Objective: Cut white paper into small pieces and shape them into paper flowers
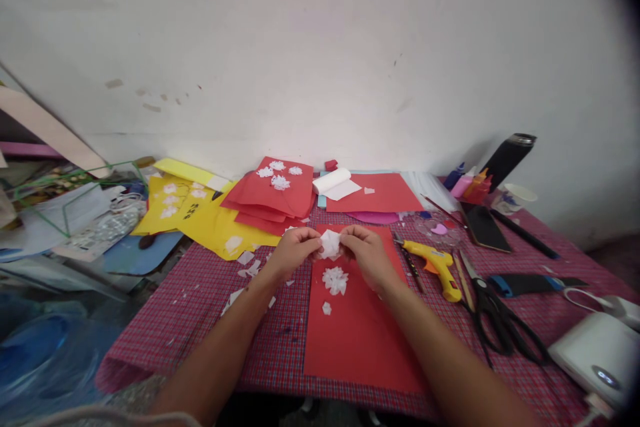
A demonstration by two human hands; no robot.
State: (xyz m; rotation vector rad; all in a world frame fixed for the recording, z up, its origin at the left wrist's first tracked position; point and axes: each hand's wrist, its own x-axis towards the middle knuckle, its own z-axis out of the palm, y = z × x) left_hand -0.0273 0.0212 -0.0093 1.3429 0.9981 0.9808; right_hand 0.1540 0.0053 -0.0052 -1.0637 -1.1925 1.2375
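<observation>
White paper piece [331, 244] is held above the upper part of a red sheet [357, 340], between the two hands. The left hand [300, 248] has its fingertips closed on one edge, and the right hand [363, 250] pinches the opposite edge; probably they hold it so to keep the thin paper spread and steady. Just below, on the red sheet, lie a ruffled white paper flower [335, 281] and a small folded bit of paper [327, 308]. The sheet is smooth and flat on the checked cloth of the tabletop [200, 320], perhaps as a clean base. To the right, the yellow glue gun [435, 263] and black-handled scissors [500, 320] rest within easy reach, it seems for quick use.
</observation>
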